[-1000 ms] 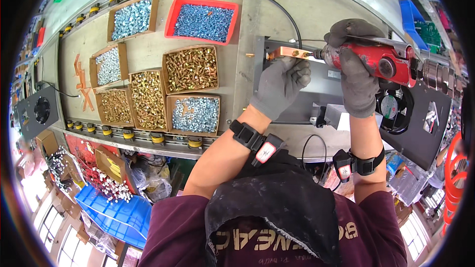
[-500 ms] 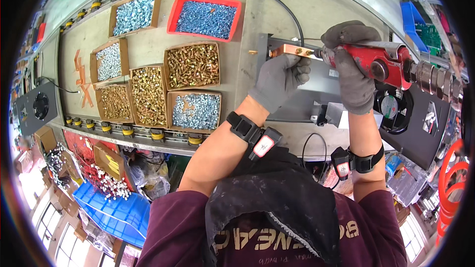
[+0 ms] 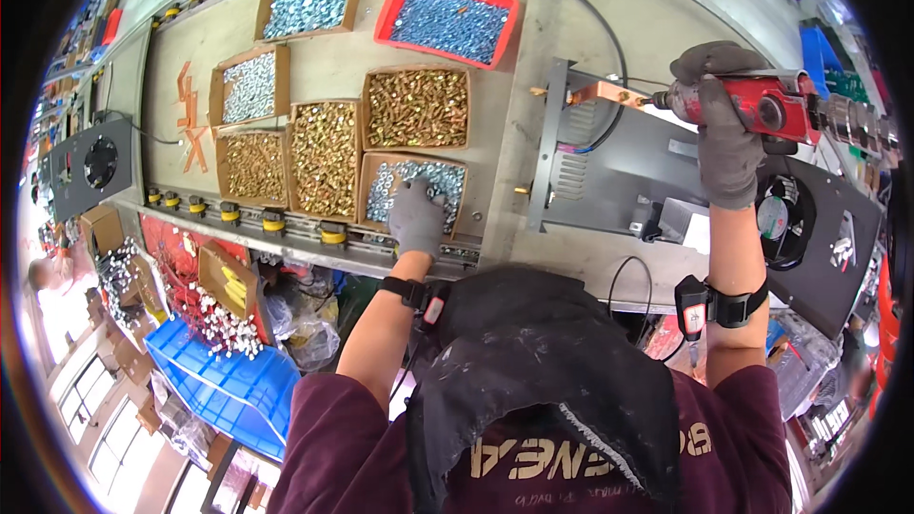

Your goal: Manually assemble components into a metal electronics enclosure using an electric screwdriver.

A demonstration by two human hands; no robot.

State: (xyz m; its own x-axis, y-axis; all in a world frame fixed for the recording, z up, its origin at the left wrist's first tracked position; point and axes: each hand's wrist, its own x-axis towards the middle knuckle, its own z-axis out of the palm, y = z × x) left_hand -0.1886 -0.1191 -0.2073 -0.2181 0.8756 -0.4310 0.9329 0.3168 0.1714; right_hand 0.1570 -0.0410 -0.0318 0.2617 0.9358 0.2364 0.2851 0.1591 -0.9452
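Observation:
My left hand [image 3: 417,217], in a grey glove, reaches into a cardboard box of silver nuts [image 3: 447,175]. Its fingers are bent together among the nuts, and whatever lies between the fingertips is too small to make out. My right hand [image 3: 725,138], also gloved, is wrapped round a red air impact wrench [image 3: 752,107] held level. The wrench's tip points left at the end of a copper bar [image 3: 602,91]; whether they touch I cannot tell. That bar sits at the upper left of a dark grey metal panel [image 3: 609,176], and a black cable [image 3: 621,52] crosses over it.
Several cardboard boxes of brass-coloured bolts [image 3: 419,105] and silver fasteners [image 3: 249,88] stand on the bench, with a red tray [image 3: 514,24] of bluish screws behind. Bent copper strips [image 3: 190,119] lie at left. A black fan [image 3: 785,219] is at right. Rollers [image 3: 274,222] line the near edge.
My left hand has left the copper bar and moved left and nearer, into the nut box. My right hand still holds the wrench at the bar's end. The whole view has shifted.

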